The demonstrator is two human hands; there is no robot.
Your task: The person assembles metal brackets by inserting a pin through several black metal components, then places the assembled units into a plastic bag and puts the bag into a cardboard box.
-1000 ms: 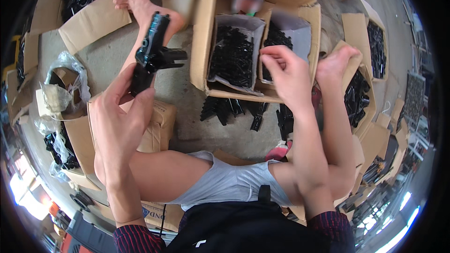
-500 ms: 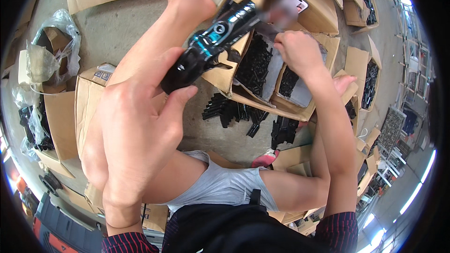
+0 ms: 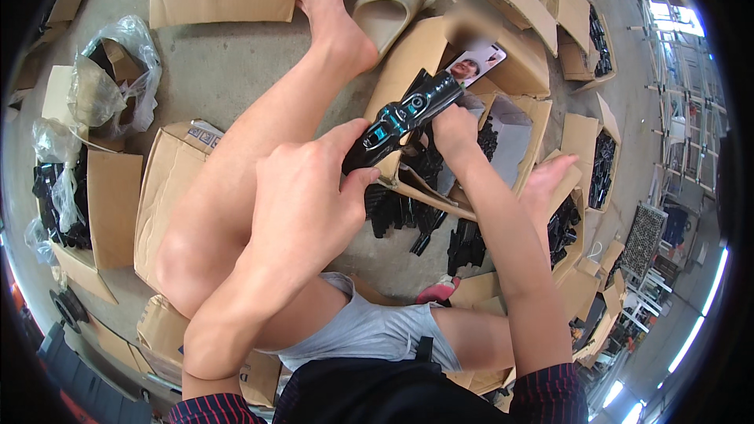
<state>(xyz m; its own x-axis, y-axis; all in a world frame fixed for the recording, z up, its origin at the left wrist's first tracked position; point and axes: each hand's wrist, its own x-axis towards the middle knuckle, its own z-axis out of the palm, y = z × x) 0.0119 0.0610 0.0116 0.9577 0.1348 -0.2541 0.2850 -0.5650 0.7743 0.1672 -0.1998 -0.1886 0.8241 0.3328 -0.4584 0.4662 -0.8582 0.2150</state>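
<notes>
My left hand [image 3: 302, 196] grips a glossy black tubular part [image 3: 402, 116] with teal reflections, thumb and fingers around its near end. The part tilts up and to the right over an open cardboard box [image 3: 408, 51]. Close to its far end is my right hand [image 3: 455, 132], fingers curled inward; the part partly hides them, and anything in them cannot be made out. Inside the box, small black pieces [image 3: 488, 140] fill lined compartments. A phone [image 3: 475, 64] with a lit screen leans in the box's far side.
Black parts [image 3: 404, 212] lie on the concrete floor before the box. More boxes of black parts stand right [image 3: 603, 153] and left [image 3: 114, 196], the left one with clear plastic bags [image 3: 118, 94]. A beige slipper [image 3: 383, 12] lies beyond my bare foot [image 3: 330, 20].
The left hand has carried the black part right and slightly down, nearer the box. My right hand has moved left and down from the box's compartments to the part's far end.
</notes>
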